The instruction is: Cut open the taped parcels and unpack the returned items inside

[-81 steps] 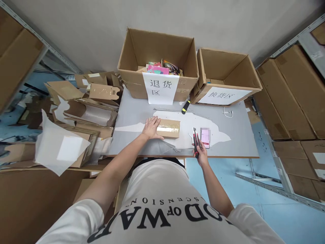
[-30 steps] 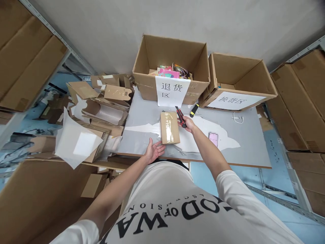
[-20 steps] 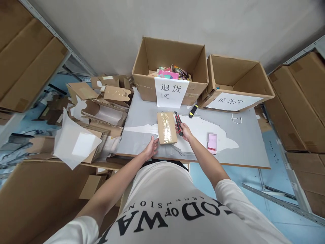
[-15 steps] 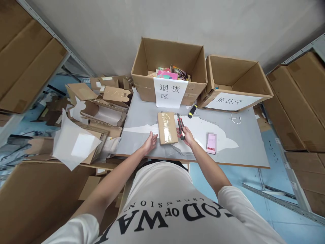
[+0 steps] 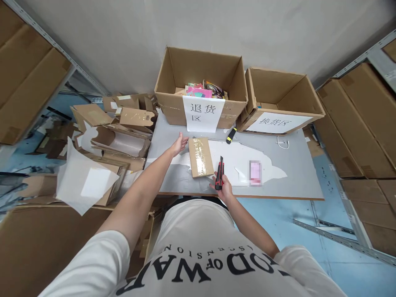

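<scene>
On a grey table against a wall, taped parcel, shelving alongside

Parcel lies on table, near front edge. Left hand at parcel's far left corner. Right hand with utility knife just right of parcel's near end. Phone further right. Two open cartons behind, side by side; second knife before them. Cardboard pile left of table.
</scene>
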`<action>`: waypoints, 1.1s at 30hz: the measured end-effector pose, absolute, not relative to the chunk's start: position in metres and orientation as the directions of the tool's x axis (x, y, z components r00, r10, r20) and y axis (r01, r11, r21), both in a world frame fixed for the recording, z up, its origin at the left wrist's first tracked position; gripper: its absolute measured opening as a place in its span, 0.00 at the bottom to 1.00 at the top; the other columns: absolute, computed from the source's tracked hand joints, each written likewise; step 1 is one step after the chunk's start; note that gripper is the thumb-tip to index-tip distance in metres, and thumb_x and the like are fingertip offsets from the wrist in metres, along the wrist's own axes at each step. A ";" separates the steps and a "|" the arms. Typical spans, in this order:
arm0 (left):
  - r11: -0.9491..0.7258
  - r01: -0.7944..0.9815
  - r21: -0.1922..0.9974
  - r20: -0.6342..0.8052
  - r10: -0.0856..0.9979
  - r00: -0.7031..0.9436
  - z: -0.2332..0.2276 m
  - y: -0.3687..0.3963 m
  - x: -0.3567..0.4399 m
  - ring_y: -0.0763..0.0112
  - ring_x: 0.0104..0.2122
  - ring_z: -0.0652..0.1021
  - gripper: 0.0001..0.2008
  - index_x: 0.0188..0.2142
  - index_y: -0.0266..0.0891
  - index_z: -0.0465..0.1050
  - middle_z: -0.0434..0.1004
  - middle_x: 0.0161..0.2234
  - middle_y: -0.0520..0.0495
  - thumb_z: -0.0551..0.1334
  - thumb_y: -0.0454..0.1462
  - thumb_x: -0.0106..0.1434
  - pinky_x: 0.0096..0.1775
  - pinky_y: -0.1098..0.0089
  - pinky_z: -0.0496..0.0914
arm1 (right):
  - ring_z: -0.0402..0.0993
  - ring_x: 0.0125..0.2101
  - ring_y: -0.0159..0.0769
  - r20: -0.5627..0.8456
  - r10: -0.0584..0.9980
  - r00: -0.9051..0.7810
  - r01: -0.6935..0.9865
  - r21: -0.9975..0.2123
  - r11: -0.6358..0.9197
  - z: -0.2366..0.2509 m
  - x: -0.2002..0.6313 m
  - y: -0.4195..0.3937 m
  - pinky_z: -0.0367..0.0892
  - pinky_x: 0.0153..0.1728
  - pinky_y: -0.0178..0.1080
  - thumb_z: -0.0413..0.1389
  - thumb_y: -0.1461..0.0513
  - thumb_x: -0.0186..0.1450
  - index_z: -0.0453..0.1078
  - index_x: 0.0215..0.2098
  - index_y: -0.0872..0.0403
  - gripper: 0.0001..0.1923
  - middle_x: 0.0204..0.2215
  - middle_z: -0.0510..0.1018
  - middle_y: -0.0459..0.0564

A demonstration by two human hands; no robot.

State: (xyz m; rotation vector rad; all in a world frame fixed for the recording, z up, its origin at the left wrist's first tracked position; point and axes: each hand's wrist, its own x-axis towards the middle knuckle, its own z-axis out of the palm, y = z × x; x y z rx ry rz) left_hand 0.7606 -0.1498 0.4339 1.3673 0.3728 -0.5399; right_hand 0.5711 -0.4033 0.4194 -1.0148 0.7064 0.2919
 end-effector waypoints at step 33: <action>0.277 0.467 0.840 -0.498 0.050 0.866 0.446 -0.132 0.692 0.57 0.59 0.66 0.33 0.56 0.35 0.68 0.61 0.61 0.36 0.45 0.56 0.66 0.58 0.61 0.62 | 0.79 0.40 0.37 -0.668 -0.013 0.744 -0.607 -0.684 0.405 0.467 0.687 -0.457 0.79 0.34 0.39 0.47 0.63 0.69 0.68 0.40 0.56 0.09 0.36 0.81 0.55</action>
